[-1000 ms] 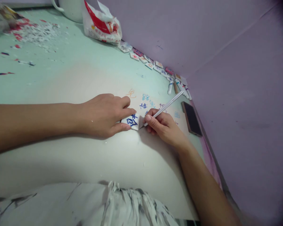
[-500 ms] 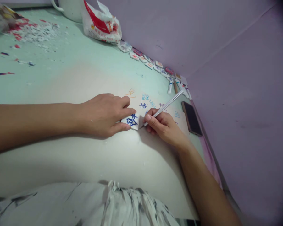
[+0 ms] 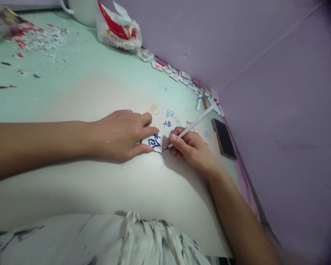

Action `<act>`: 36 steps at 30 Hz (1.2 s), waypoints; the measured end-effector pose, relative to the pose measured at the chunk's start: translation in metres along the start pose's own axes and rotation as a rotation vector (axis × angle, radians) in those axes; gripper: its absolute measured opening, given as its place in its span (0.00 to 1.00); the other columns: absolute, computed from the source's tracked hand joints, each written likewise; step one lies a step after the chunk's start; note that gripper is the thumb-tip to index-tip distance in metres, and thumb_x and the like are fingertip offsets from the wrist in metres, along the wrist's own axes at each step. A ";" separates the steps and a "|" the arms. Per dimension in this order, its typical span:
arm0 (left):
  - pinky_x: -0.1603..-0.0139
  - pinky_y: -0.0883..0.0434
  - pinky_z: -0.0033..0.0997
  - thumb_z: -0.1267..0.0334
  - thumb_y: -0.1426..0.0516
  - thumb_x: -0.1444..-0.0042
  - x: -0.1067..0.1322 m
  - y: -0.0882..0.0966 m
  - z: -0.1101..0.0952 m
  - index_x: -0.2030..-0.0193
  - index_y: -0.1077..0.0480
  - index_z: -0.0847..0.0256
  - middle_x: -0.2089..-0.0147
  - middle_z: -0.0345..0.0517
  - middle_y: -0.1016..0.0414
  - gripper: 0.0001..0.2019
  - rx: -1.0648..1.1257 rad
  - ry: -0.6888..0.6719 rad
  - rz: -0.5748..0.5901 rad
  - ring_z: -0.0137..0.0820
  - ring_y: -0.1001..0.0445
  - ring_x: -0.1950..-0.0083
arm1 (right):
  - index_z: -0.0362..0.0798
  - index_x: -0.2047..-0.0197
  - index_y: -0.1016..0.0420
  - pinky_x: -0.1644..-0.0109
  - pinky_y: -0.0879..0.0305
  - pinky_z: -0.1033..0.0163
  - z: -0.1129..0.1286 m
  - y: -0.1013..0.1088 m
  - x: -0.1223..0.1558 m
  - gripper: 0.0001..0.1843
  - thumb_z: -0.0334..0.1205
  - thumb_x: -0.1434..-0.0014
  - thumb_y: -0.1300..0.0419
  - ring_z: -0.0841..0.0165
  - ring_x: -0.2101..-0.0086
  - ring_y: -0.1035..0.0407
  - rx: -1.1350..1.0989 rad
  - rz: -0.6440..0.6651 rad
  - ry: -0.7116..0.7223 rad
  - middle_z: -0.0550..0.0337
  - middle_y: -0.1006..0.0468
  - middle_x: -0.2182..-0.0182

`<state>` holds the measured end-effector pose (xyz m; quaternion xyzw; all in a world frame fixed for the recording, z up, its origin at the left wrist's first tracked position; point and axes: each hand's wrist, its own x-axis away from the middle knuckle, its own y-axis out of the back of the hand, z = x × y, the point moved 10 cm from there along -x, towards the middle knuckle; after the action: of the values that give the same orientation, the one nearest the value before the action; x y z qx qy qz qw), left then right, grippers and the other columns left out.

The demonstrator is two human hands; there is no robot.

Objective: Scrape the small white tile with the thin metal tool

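Observation:
My left hand (image 3: 121,133) lies on the pale green table (image 3: 79,92), its thumb and forefinger pinched on a small white tile (image 3: 153,141) bearing a dark blue character. My right hand (image 3: 191,149) is closed round a thin silver craft knife (image 3: 191,127), held like a pen. Its tip rests at the tile's right edge. Both hands nearly touch each other. Blue and orange characters (image 3: 171,118) are written on the tabletop just beyond the tile.
A dark phone (image 3: 224,138) lies by the purple wall to the right. A row of small tiles (image 3: 179,75) and markers (image 3: 206,100) lines the wall. A red-and-white plastic bag (image 3: 118,29), a white mug (image 3: 81,11) and paper scraps (image 3: 38,36) sit at the far end.

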<state>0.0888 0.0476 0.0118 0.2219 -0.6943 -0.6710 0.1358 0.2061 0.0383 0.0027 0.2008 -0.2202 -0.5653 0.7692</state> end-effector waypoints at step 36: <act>0.61 0.36 0.37 0.48 0.53 0.34 0.000 0.001 0.000 0.40 0.30 0.54 0.50 0.54 0.27 0.23 -0.004 0.007 0.013 0.37 0.27 0.63 | 0.47 0.72 0.32 0.72 0.42 0.65 0.002 -0.001 0.000 0.30 0.68 0.39 0.45 0.74 0.78 0.39 0.019 0.004 0.000 0.64 0.32 0.77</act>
<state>0.0884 0.0476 0.0124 0.2195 -0.6939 -0.6708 0.1428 0.2046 0.0380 0.0039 0.2074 -0.2261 -0.5617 0.7684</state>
